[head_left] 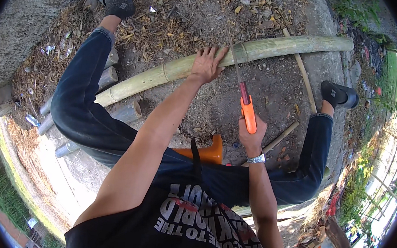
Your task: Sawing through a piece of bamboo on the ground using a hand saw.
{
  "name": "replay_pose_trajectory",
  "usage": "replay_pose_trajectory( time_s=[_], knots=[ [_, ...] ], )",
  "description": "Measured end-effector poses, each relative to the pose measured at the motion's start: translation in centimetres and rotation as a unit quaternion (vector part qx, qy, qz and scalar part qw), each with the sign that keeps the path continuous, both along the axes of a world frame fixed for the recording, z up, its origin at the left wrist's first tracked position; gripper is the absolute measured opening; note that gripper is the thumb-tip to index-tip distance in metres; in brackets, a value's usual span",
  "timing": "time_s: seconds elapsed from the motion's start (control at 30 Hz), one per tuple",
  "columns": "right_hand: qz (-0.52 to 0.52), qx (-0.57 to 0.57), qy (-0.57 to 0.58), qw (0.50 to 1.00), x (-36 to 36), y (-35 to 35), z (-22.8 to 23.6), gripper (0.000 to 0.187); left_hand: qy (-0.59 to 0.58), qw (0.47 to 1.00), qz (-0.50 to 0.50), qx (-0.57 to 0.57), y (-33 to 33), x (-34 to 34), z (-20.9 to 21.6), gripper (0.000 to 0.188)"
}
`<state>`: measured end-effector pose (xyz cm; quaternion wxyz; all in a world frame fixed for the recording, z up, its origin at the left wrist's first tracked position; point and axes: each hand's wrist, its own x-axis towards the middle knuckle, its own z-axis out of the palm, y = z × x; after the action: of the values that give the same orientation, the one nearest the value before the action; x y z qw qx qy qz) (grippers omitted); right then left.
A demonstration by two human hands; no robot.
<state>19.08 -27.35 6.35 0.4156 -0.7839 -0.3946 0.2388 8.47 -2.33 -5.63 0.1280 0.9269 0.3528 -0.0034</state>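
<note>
A long green bamboo pole (273,49) runs from lower left to upper right in front of me. My left hand (206,67) grips it from above near the middle, fingers over its far side and thumb apart. Just right of that hand, a narrow saw blade crosses the pole. The blade belongs to a handsaw (248,113) with an orange and dark red handle, and my right hand (253,134) is closed around the handle's lower end. Whether the teeth have cut into the bamboo is too small to tell.
An orange plastic stool (211,152) shows beneath me. A thin stick (305,79) passes under the pole at right, and another stick (280,137) lies nearer. Cut bamboo lengths (127,112) lie at left. My sandalled feet stand on either side; dry leaves (169,24) cover the far ground.
</note>
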Motion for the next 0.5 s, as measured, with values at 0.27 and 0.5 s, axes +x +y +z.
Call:
replay_pose_trajectory(
  time_s=[0.27, 0.5],
  knots=[
    [-0.001, -0.026, -0.001, 1.000, -0.3, -0.2, 1.1, 0.011, -0.001, 1.000, 0.002, -0.014, -0.1, 0.1, 0.3, 0.084],
    [0.013, -0.038, -0.011, 0.999, -0.4, 0.3, 1.7, 0.014, -0.026, 1.000, 0.011, -0.008, 0.1, -0.1, -0.6, 0.087]
  ],
)
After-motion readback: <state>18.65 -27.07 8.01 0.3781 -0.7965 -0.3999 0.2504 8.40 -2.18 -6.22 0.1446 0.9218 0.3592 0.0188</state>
